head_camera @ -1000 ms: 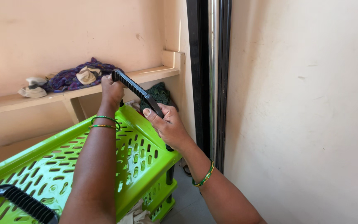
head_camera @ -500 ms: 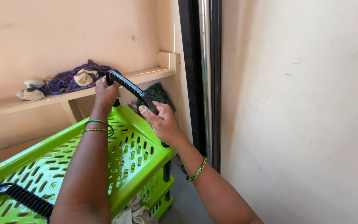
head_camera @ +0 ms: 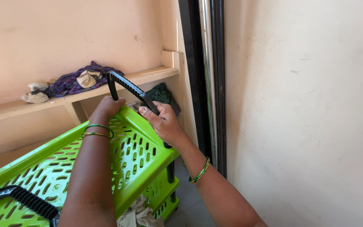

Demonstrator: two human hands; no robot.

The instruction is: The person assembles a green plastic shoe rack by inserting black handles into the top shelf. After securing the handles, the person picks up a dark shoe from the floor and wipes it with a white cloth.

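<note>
Both arms in view from the bottom edge, reaching forward and up. Left hand (head_camera: 107, 108) is curled into a closed fist, knuckles away from me, back of the wrist facing the camera; forearm runs nearly straight up the frame, two thin green bangles at the wrist. Right hand (head_camera: 164, 122) sits just to the right of it and slightly lower, fingers wrapped closed, thumb on top pointing up-left, back of the hand toward me. Right forearm angles in from lower right, elbow bent, one green bangle at the wrist. I read both hands as gripping; hands near each other, not touching.
</note>
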